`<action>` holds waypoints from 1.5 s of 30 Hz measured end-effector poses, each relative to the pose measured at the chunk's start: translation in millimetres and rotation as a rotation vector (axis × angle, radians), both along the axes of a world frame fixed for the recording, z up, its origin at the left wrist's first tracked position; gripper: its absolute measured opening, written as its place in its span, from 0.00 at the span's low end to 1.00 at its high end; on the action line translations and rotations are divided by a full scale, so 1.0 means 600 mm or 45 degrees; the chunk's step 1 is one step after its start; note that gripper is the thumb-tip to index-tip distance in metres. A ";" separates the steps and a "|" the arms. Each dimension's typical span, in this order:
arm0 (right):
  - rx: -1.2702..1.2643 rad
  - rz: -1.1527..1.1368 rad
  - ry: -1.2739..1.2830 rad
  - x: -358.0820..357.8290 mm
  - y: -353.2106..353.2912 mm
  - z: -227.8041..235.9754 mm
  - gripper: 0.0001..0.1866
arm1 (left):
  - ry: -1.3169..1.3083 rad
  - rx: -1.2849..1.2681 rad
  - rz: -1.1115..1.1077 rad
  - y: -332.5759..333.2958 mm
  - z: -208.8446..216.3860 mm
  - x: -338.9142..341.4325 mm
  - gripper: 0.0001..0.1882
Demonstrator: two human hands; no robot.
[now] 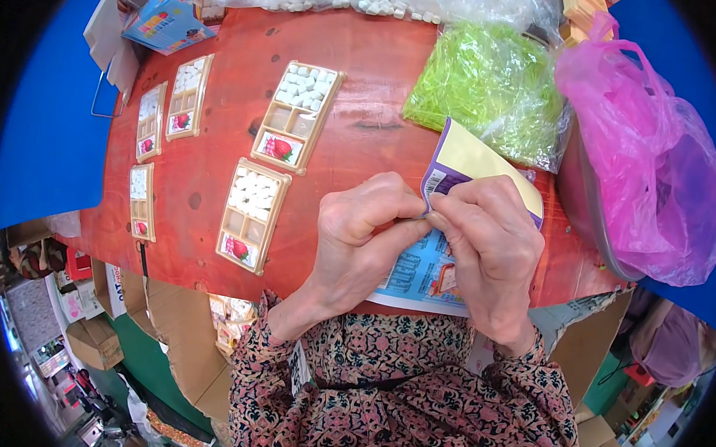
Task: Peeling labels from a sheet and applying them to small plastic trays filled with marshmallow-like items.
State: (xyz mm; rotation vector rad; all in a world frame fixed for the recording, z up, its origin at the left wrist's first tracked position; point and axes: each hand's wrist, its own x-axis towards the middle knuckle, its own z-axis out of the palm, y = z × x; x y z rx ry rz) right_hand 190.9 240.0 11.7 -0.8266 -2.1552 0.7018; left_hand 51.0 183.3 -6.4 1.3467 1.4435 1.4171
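Both hands meet above the near part of the red table, close to my body. My left hand (370,224) pinches the lower left edge of a purple-and-cream paper sheet (477,153) between thumb and fingers. My right hand (489,241) is closed on the same edge, its fingertips touching those of the left. The sheet stands up and curves away to the right, with a barcode near the pinched corner. Beneath the hands lies a blue printed sheet (404,273), partly covered by them; whether the two sheets are joined I cannot tell.
On the red table (377,156), beige compartment trays (279,118) hold white cubes and strawberry-picture pieces. A clear bag of green shreds (492,85) lies far right, beside a pink plastic bag (617,147) over a tub. White cubes in clear plastic (383,5) and a blue box (171,16) stand behind.
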 end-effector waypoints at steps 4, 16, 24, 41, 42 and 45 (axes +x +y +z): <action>-0.016 0.017 -0.029 0.001 0.000 0.003 0.10 | 0.041 0.007 -0.019 -0.002 -0.001 -0.001 0.06; -0.082 0.035 0.021 0.001 0.010 -0.009 0.07 | -0.004 -0.082 -0.014 -0.004 -0.002 0.000 0.05; -0.096 0.004 0.047 -0.007 0.004 -0.022 0.09 | -0.036 -0.062 0.029 -0.007 -0.009 -0.004 0.06; -0.034 -0.585 1.487 0.217 0.005 0.039 0.16 | -0.659 -0.332 0.515 0.015 -0.009 -0.120 0.09; -0.066 -0.304 1.552 0.276 -0.002 0.043 0.18 | -0.634 -0.337 0.551 0.027 -0.012 -0.127 0.09; 0.109 -0.526 1.543 0.286 -0.004 0.058 0.17 | -0.506 -0.367 0.477 0.069 -0.019 -0.134 0.09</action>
